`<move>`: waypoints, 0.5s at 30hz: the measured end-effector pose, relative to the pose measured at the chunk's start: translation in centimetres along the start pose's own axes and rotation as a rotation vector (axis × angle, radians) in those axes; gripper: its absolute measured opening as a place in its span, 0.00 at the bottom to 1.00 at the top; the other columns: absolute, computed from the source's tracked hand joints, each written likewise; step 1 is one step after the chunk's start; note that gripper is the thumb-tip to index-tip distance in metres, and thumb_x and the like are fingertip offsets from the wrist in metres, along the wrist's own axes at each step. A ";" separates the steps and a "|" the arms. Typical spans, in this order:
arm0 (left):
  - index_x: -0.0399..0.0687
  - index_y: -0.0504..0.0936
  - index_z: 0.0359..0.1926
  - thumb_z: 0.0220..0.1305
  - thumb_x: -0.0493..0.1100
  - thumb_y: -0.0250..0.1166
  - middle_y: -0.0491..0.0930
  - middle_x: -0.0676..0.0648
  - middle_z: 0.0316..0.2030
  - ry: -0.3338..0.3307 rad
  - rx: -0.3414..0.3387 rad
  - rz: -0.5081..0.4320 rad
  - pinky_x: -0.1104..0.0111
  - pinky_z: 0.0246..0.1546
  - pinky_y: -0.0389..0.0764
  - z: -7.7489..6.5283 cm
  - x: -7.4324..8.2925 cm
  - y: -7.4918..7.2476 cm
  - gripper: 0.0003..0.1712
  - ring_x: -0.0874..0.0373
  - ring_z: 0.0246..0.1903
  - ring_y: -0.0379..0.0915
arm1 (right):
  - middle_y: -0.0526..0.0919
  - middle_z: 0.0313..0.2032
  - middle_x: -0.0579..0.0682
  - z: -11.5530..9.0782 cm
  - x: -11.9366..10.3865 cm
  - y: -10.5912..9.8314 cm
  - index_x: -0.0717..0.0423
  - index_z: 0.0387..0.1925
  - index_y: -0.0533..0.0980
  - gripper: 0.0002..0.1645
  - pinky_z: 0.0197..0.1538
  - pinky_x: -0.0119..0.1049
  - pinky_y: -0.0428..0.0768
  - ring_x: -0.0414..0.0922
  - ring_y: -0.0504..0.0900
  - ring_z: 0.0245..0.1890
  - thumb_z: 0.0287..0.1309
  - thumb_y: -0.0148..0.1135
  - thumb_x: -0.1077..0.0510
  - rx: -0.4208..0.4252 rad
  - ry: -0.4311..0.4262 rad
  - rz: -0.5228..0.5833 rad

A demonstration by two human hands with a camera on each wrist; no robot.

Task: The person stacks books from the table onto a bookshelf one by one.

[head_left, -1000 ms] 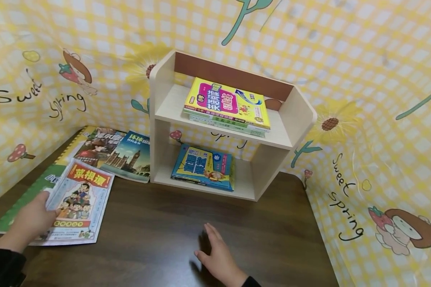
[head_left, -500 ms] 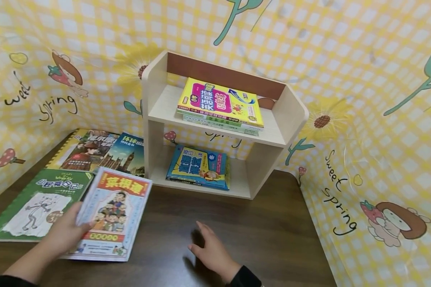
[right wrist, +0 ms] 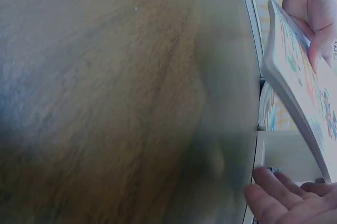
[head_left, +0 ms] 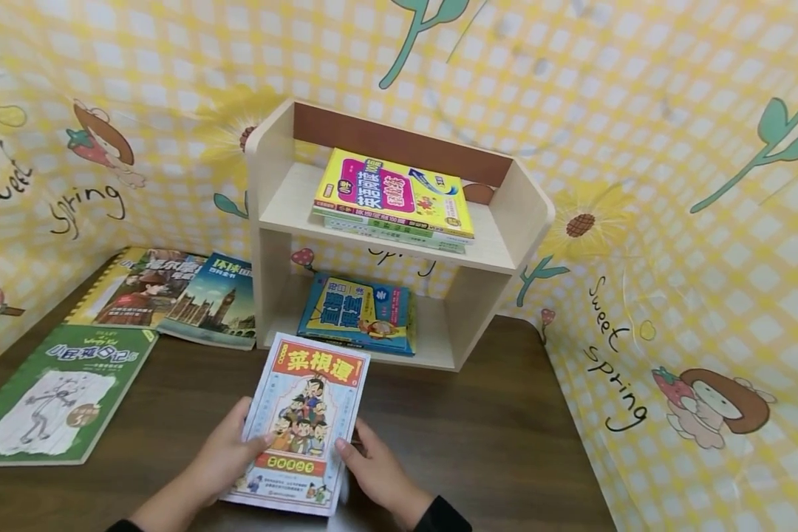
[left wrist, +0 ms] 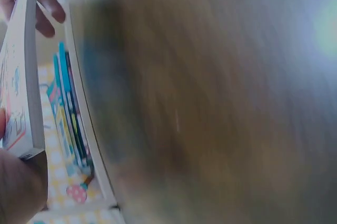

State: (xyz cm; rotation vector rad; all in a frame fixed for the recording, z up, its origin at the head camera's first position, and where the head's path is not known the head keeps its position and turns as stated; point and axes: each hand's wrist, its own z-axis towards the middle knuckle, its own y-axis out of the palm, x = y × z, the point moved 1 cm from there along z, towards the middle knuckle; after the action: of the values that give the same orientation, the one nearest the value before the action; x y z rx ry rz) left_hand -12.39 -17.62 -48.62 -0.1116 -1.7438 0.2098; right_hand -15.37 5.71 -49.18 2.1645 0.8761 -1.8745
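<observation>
Against yellow-and-white checked cloth (head_left: 691, 244) printed with "Sweet spring," a dark, wood-grained tabletop (head_left: 512, 443) bears, at far left, a green book (head_left: 46, 399) lying flat. Just behind it are 3 more: a yellow book (head_left: 106, 288), partly covered by a hatted-figure book (head_left: 153, 292), and a clock-tower book (head_left: 213, 303) beside a pale 2-tier shelf unit (head_left: 399, 144). Nearer the front, a person's left hand (head_left: 222, 458) grasps a comic-fronted book (head_left: 306, 417) by its left edge, thumb on the cover, holding it above the wood before the unit. At the book's right edge, the right hand (head_left: 382, 469) has loose fingers, thumb at the cover; whether it bears weight cannot be told. Behind, a yellow-and-pink book (head_left: 395, 196) tops the upper shelf's stack; a blue book (head_left: 355, 314) lies below. Farther right, the tabletop's rounded back corner meets the cloth, near a printed sunflower (head_left: 580, 224).
</observation>
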 end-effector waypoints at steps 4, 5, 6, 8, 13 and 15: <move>0.34 0.58 0.58 0.65 0.27 0.55 0.79 0.34 0.44 -0.049 0.044 -0.095 0.61 0.32 0.84 0.0 -0.1 1.8 0.23 0.49 0.33 0.82 | 0.79 0.50 0.49 -0.2 0.2 -0.1 0.54 0.71 0.60 0.34 0.50 0.41 0.77 0.43 0.78 0.47 0.68 0.54 0.48 0.011 0.003 0.061; 0.34 0.58 0.59 0.65 0.27 0.54 0.79 0.33 0.45 -0.056 0.060 -0.111 0.61 0.32 0.84 0.0 0.0 2.2 0.23 0.49 0.34 0.82 | 0.80 0.48 0.49 -0.2 0.2 -0.2 0.55 0.70 0.60 0.33 0.47 0.40 0.78 0.43 0.79 0.45 0.68 0.55 0.50 0.017 0.007 0.086; 0.34 0.58 0.59 0.65 0.27 0.54 0.78 0.31 0.46 -0.055 0.076 -0.124 0.61 0.32 0.84 0.0 0.0 2.6 0.23 0.49 0.34 0.82 | 0.80 0.46 0.49 -0.2 0.3 -0.2 0.56 0.70 0.60 0.33 0.45 0.39 0.79 0.43 0.80 0.43 0.68 0.55 0.52 0.032 0.014 0.113; 0.33 0.57 0.59 0.66 0.27 0.54 0.77 0.29 0.48 -0.043 0.101 -0.145 0.62 0.33 0.84 0.0 0.1 3.2 0.23 0.49 0.35 0.82 | 0.82 0.43 0.49 -0.1 0.4 -0.1 0.59 0.69 0.60 0.32 0.41 0.37 0.81 0.44 0.82 0.40 0.67 0.56 0.56 0.085 0.019 0.169; 0.31 0.56 0.60 0.66 0.28 0.53 0.73 0.26 0.54 -0.012 0.151 -0.165 0.67 0.35 0.81 0.5 0.5 4.7 0.25 0.50 0.40 0.81 | 0.84 0.39 0.49 0.4 0.3 -0.4 0.64 0.68 0.61 0.30 0.36 0.37 0.83 0.44 0.84 0.35 0.66 0.53 0.63 0.238 0.034 0.274; 0.30 0.56 0.61 0.66 0.28 0.54 0.72 0.26 0.54 -0.009 0.166 -0.170 0.68 0.36 0.80 0.6 0.5 5.1 0.25 0.50 0.40 0.80 | 0.84 0.39 0.50 0.6 0.2 -0.6 0.64 0.68 0.62 0.29 0.36 0.37 0.82 0.44 0.83 0.34 0.66 0.51 0.65 0.273 0.045 0.291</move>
State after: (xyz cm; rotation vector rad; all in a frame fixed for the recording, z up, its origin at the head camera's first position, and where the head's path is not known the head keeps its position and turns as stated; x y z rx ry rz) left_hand -13.26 -12.61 -49.22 0.1578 -1.7270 0.2296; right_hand -16.17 5.98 -49.36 2.3412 0.2993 -1.8934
